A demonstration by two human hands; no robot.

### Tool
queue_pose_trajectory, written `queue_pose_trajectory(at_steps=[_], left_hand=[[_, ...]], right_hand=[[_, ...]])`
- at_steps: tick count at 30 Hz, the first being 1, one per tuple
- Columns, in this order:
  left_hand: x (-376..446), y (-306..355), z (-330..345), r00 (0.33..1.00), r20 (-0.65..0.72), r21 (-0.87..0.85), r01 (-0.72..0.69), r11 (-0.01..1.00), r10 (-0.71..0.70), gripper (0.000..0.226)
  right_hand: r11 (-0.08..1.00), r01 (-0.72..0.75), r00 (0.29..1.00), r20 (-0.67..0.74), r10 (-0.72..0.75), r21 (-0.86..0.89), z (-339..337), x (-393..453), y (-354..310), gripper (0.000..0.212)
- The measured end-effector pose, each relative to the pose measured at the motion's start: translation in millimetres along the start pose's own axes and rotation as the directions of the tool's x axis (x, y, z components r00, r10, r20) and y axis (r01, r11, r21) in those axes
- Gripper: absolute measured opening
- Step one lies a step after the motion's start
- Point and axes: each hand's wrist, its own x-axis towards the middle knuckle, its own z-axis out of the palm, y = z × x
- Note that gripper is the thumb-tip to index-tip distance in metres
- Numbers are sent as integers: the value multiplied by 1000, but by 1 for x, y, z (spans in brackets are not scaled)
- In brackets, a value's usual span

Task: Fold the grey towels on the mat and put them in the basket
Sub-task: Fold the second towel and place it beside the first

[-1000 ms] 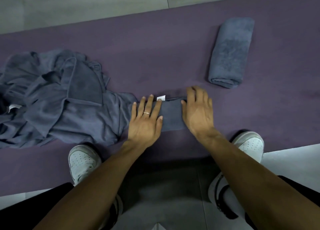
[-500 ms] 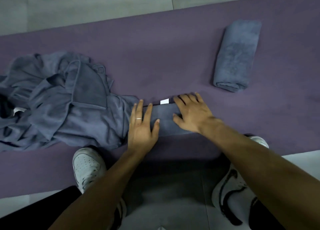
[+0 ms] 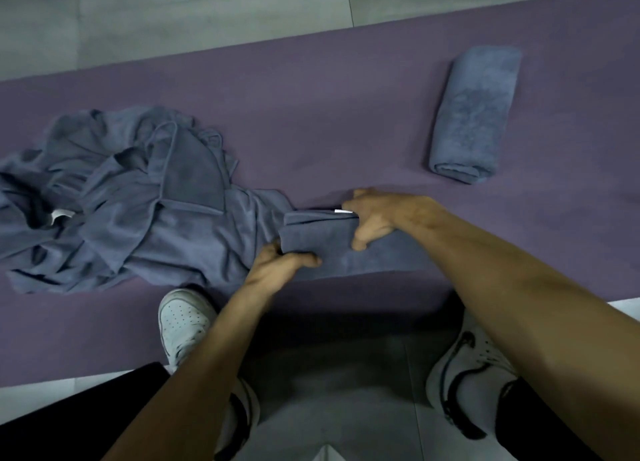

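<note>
Indoor floor setting, possibly a home or studio: large grey floor tiles [image 3: 207, 17] at 12 o'clock, a purple mat [image 3: 329, 114] across centre, white sneakers [image 3: 183, 322] at 6 o'clock.

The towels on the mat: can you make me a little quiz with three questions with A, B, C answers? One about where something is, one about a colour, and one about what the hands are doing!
1. Where does the rolled towel lie?
A. On the mat, far right
B. On the heap of towels
C. Between the shoes

2. What colour is the mat?
A. Green
B. Purple
C. Yellow

3. What are the hands doing with the folded towel?
A. Hanging away from it
B. Lying flat beside it
C. Gripping it

Answers:
1 A: it lies alone on the mat, apart from the heap of towels.
2 B: the mat is purple all over.
3 C: the left hand holds its near edge and the right hand its right side.
</note>
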Motion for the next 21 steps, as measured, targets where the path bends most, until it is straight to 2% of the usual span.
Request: queue_pose_trajectory(at_steps=[3,4,6,9,11,15,17,19,21], left_hand=[[-9,10,-4,978,97,-67,-181,981,187,45],[-12,17,-7,960,134,-81,-237,968,246,47],[-13,29,-13,924,171,-222,-301,927,341,41],[-18,48,-14,930,142,-571,-202,796,338,32],[-28,56,-7,933,177,-686,-110,719,312,28],[-49,63,10,906,266,-740,-26,672,328,49],[-59,71,16,896,285,-721,-36,693,342,49],[-66,79,21,911,269,-676,-52,735,312,40],[-70,89,30,937,234,-615,-66,786,261,38]], right_hand=[[976,125,988,-107,-107,180,-1,-15,8,93],[953,145,988,-92,-124,265,-6,-21,9,94],[921,138,990,-57,-126,365,-13,-34,10,77],[841,151,988,-100,-115,520,-16,-53,9,59],[748,185,981,-168,-99,638,-13,-65,6,56],[664,236,968,-234,-94,710,-6,-88,3,73],[635,229,973,-192,-128,738,-4,-102,5,61],[627,211,976,-191,-101,750,-2,-114,10,49],[619,201,974,-221,-47,759,-1,-122,18,55]])
